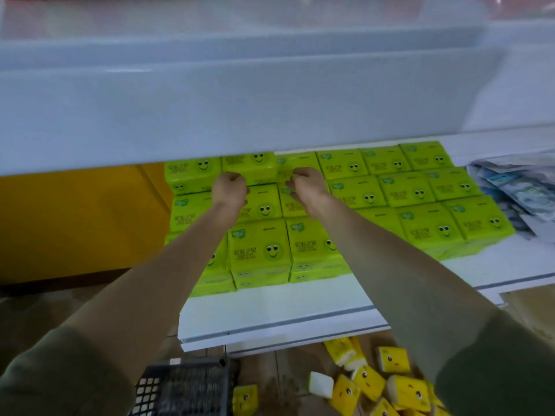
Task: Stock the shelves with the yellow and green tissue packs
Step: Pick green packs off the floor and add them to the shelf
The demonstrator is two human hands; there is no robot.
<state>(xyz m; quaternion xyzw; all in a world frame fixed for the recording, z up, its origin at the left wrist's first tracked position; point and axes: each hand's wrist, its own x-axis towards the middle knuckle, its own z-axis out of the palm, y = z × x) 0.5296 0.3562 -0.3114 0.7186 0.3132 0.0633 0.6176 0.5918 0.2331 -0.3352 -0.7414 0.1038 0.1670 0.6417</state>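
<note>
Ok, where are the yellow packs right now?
Head view, bottom right: the yellow packs lie heaped on the floor, below the front edge of the white shelf and right of the black basket.

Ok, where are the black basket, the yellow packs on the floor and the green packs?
black basket (186, 388): head view, on its grid wall.
yellow packs (411, 393): head view, on one pack's printed face.
green packs (259, 250): head view, on the top of a front-row pack.
</note>
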